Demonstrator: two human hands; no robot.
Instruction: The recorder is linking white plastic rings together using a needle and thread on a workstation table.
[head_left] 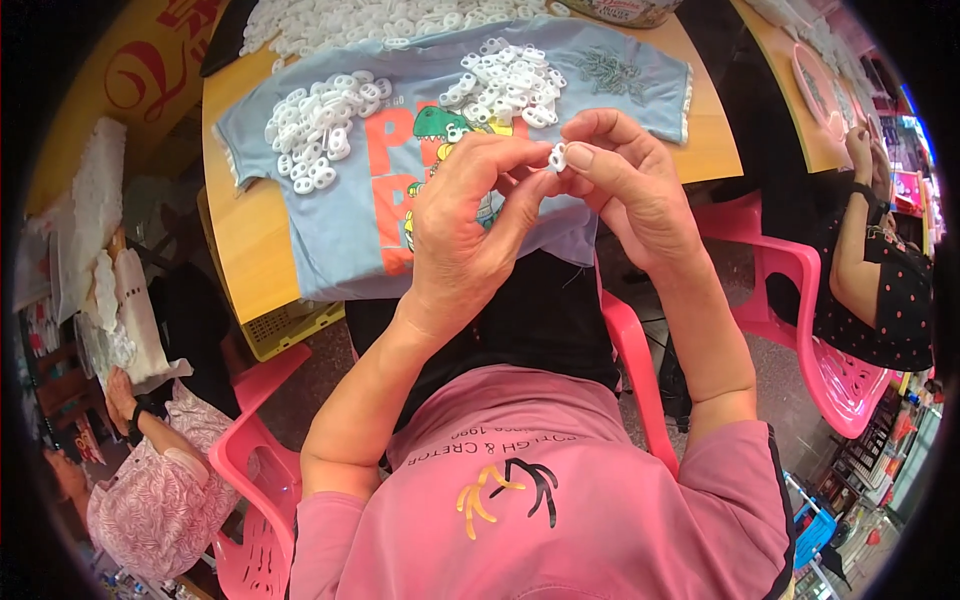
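Between my two hands, just above my lap, a small white plastic ring (557, 157) sits pinched at the fingertips. My left hand (462, 222) is curled nearly closed, thumb and forefinger pressed on the ring from its left side. My right hand (625, 185) is bent over from the other side, its thumb and first fingers closed on the same ring, so both hands meet there and touch each other.

Just beyond my hands lies a light blue shirt (340, 235) with a dinosaur print, spread flat over the wooden surface (245, 240). Right past my fingertips on the shirt is a heap of white rings (505, 85). A second heap of rings (322, 125) lies farther to the left of my left hand. A small pile of grey metal bits (608, 70) lies beyond my right hand, near the shirt's sleeve.

To the right of my right hand stands a pink chair (830, 360), with another person (880, 280) in a dark dotted top sitting on it. Down to the left of my left arm, a person in a patterned top (150, 500) sits beside another pink chair (250, 480).
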